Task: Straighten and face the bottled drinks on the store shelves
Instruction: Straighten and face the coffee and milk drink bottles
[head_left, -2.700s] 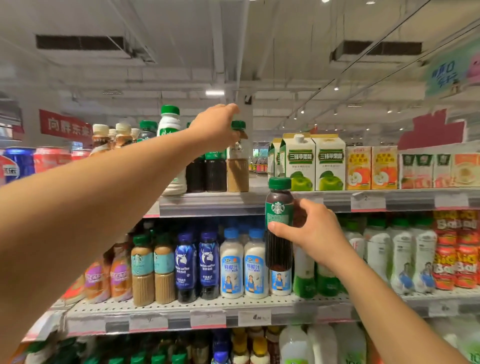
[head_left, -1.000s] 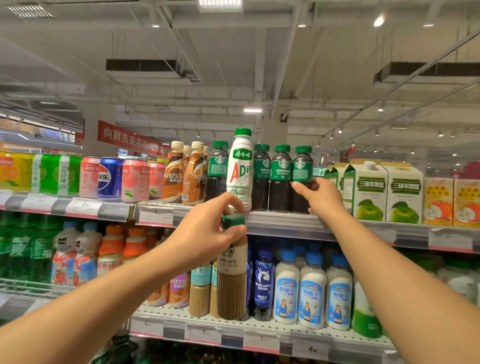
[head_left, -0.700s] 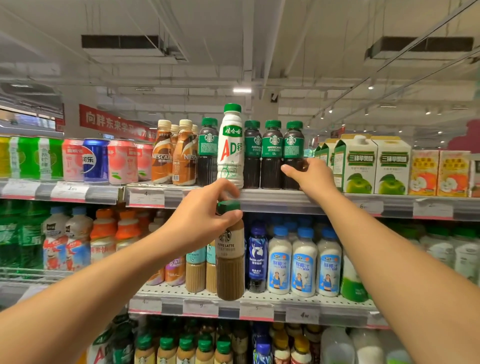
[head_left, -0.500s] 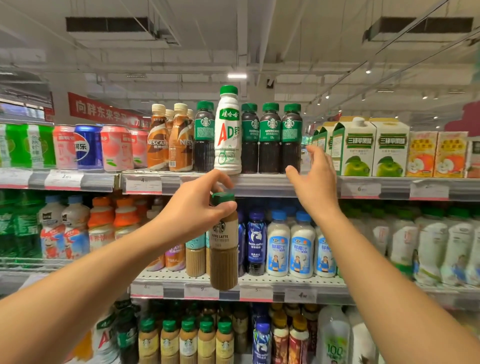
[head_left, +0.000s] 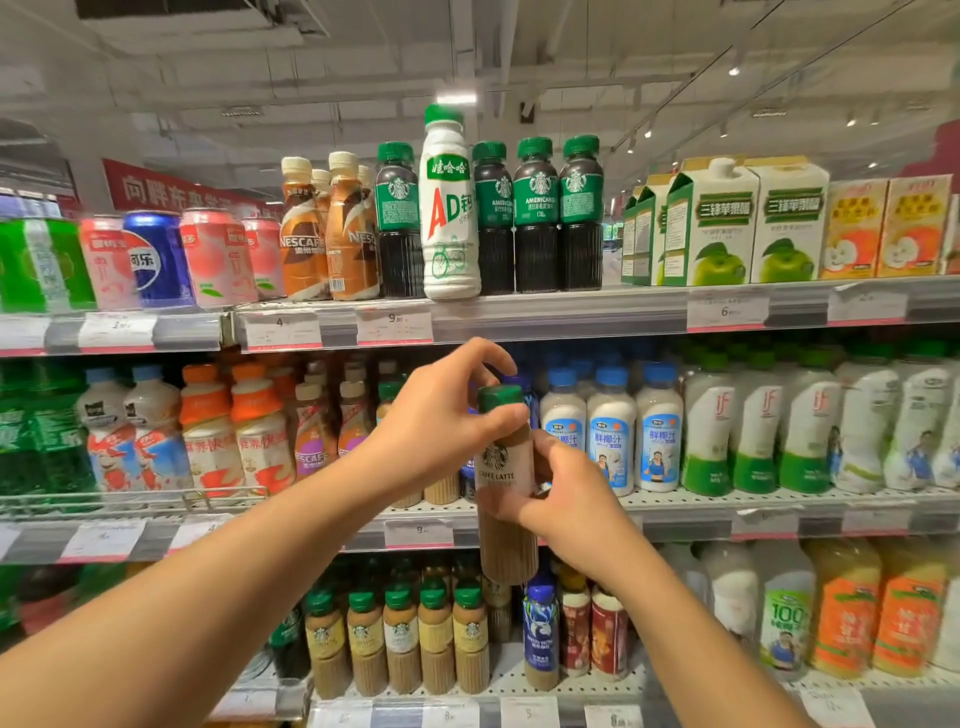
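Since half a sec ago the right hand (head_left: 563, 499) has come off the top shelf (head_left: 571, 312) and dropped to the latte bottle (head_left: 506, 488); both hands now on it, and the view has tipped down a bit.

Nearest: two bare forearms reaching in from the bottom edge. Left hand (head_left: 436, 426) pinches the neck just under the green ribbed cap, thumb and forefinger closed round it, other fingers arched above. Right hand's fingers wrap the label band from the right, thumb across the front. Bottle is upright, held in the air in front of the middle shelf (head_left: 675, 512), label facing the camera: tan, ribbed lower half, smooth cream label reading CAFFE LATTE.

Behind it: perforated grey metal shelves w/ clear price-tag strips edged pink. Same tan lattes (head_left: 400, 644) stand in a row on the bottom shelf, to the left. Middle shelf has blue-capped white bottles (head_left: 613, 436). On the top shelf, dark green-capped americano bottles (head_left: 535, 218) flank a tall white AD bottle (head_left: 451, 208); apple cartons (head_left: 748, 223) to the right, cans (head_left: 156, 260) to the left.

Farthest: white ceiling w/ pipes, vents, spotlights.
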